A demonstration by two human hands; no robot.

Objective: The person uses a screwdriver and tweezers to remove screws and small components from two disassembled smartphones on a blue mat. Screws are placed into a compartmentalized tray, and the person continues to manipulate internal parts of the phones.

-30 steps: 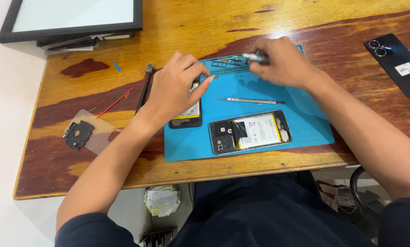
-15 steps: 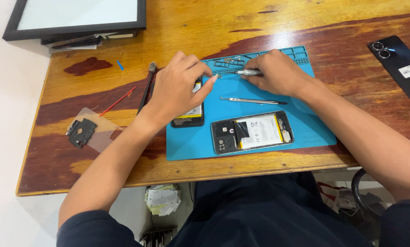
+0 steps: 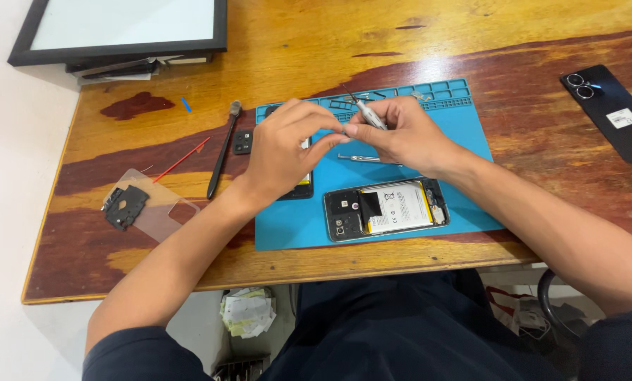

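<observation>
Screwdriver (image 3: 367, 113) pinched in my right hand (image 3: 400, 137) above the blue mat (image 3: 471, 134); left hand (image 3: 284, 152) fingertips closed at its tip. Risk: a tiny part slips, bounces off the desk (image 3: 400, 42). Opened phone (image 3: 386, 209) lies just below, untouched.

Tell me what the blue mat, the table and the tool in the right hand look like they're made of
The blue mat: probably silicone or rubber, matte, with moulded compartments along its far edge. The table: wood, glossy varnish, with grain showing and dark reddish patches. The thin tool in the right hand: likely metal, judging by its silvery shine; the left hand touches its lower end, and the tip is too small to tell.
</observation>
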